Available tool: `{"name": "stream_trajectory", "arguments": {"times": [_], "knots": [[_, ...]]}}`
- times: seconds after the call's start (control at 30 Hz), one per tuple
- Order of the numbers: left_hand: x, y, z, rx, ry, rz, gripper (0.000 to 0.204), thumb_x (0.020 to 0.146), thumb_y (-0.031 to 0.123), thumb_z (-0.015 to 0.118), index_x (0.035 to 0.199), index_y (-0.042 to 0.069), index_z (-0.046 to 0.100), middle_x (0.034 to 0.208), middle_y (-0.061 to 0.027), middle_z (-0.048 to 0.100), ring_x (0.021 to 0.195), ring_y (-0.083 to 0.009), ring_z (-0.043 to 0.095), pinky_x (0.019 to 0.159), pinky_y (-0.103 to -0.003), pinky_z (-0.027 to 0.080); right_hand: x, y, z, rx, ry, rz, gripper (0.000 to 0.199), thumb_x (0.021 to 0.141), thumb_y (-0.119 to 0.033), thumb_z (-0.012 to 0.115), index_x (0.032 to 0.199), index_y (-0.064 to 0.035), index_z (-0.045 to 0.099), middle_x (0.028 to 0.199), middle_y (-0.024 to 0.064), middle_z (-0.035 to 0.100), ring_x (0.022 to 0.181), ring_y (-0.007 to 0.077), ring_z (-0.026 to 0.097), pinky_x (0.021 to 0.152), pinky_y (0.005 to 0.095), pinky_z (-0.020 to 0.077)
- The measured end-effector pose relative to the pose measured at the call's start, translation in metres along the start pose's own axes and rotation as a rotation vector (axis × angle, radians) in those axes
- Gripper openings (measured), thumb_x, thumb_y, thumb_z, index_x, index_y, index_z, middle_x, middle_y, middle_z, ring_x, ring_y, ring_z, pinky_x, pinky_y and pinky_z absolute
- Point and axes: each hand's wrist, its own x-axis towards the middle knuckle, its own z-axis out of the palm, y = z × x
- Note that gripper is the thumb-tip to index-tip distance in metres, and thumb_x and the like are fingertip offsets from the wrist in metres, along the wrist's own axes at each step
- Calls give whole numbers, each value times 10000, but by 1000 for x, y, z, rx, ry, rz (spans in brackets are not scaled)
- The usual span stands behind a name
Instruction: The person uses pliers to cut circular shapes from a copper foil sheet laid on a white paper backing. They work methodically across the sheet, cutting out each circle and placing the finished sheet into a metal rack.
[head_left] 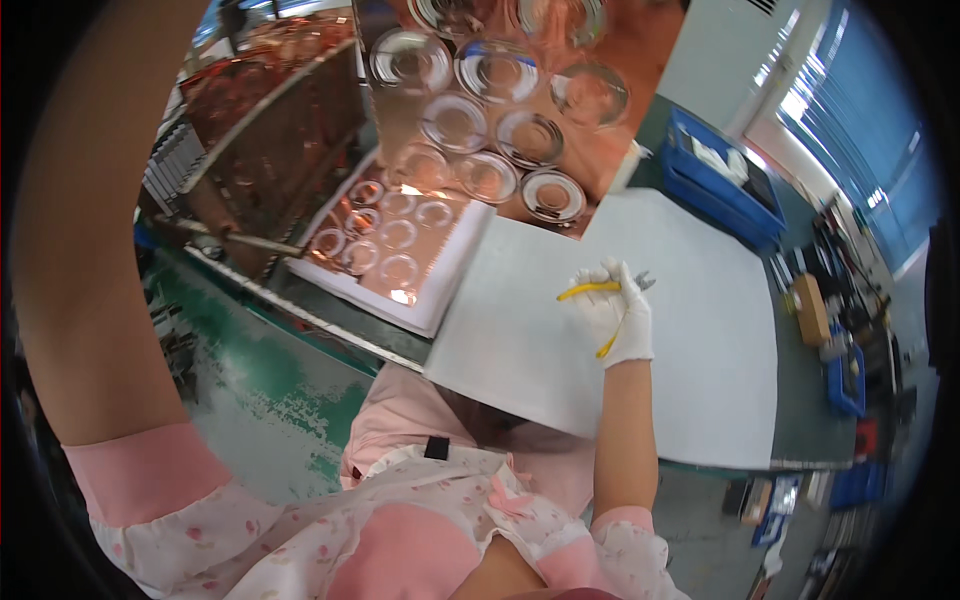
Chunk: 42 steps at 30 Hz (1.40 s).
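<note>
**Gloved right hand holds yellow pliers over the white mat**

The right hand (618,312), in a white knit glove, sits over the middle of the large white rectangular mat (520,340), its fingers curled and pressed around the pair of small yellow-handled metal pliers (602,300). One yellow handle sticks out to the left past the fingers and the other runs down through the palm toward the wrist, while the grey metal tip pokes out on the right side of the hand. The tool's long axis therefore lies roughly left to right, slightly tilted.

The left arm is raised along the left edge of the view, bare above a pink cuff; its hand is out of sight (so its fingers cannot be judged).

Far and to the left of the pliers lies a white-framed tray with a copper-coloured sheet and rings (390,245), well apart from the hand. Beyond it is a tilted panel of clear round glass dishes (500,110). At far right a blue plastic crate (720,180) holds white items, and a small brown cardboard box (810,308) sits on the green bench (790,390) just right of the mat.
</note>
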Motion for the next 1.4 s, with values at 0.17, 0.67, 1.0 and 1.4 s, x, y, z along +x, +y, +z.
{"name": "stream_trajectory", "arguments": {"times": [0.17, 0.67, 1.0, 1.4], "knots": [[23, 66, 54, -250, -138, 202, 399, 778, 328, 607, 1093, 84, 618, 1018, -218, 636, 997, -302, 609, 872, -385, 464, -30, -38, -38, 110, 61, -160, 201, 945, -215, 476, 967, -31, 554, 897, 115, 574, 916, 270, 539, 912, 436, 423], [-23, 259, 293, -620, -438, 596, 270, 779, 307, 628, 886, 62, 661, 836, -160, 653, 800, -316, 650, 706, -394, 516, -82, -93, -135, -80, 743, -842, 452, 956, -302, 457, 1237, 50, 415, 1236, 195, 447, 1199, 322, 435, 1051, 431, 347], [-178, 441, 140, -1108, -322, 519, 724, 821, 523, 513, 1306, 4, 377, 1297, -215, 422, 1225, -385, 381, 1029, -487, 280, -82, -89, -124, -357, 780, -852, 404, 961, -275, 459, 1154, 80, 466, 1116, 189, 513, 1144, 317, 480, 1015, 434, 378], [-199, 450, 102, -1122, -452, 463, 351, 807, 175, 514, 1111, 4, 558, 986, -130, 592, 950, -263, 563, 814, -382, 422, -96, -107, -138, 237, 517, -1016, 301, 964, -182, 410, 1131, 64, 452, 1236, 208, 452, 1208, 351, 408, 1079, 505, 305]]}}
